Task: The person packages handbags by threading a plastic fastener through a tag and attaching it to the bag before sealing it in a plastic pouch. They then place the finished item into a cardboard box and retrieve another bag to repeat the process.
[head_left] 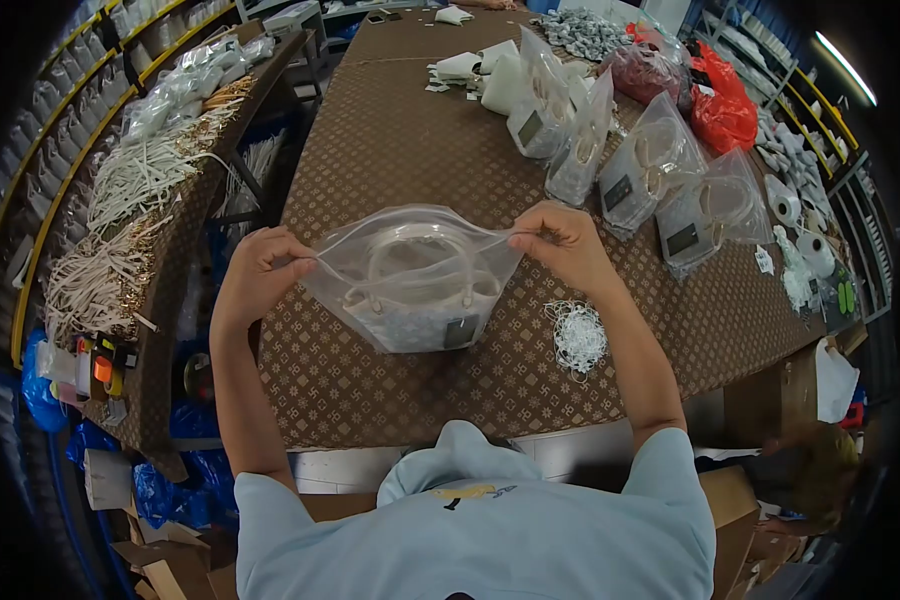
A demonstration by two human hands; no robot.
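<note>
A clear plastic bag (pixel 420 225) with a pale handbag (pixel 410 322) inside stands upright near the front of the brown patterned table. The handbag has two looped handles and a dark rectangular label at its lower right. My left hand (pixel 265 272) pinches the left top corner of the plastic bag between thumb and fingers. At the right top corner, my right hand (pixel 562 240) pinches the plastic the same way. The bag's top edge is stretched between both hands. A tangle of white strings (pixel 577 338) lies below my right forearm.
Several bagged handbags (pixel 635 178) stand in a row at the right. Red plastic bags (pixel 722 100) and grey bundles (pixel 587 32) lie behind them. On the left, a side bench holds piled pale straps (pixel 100 265). A person (pixel 805 475) is at the lower right.
</note>
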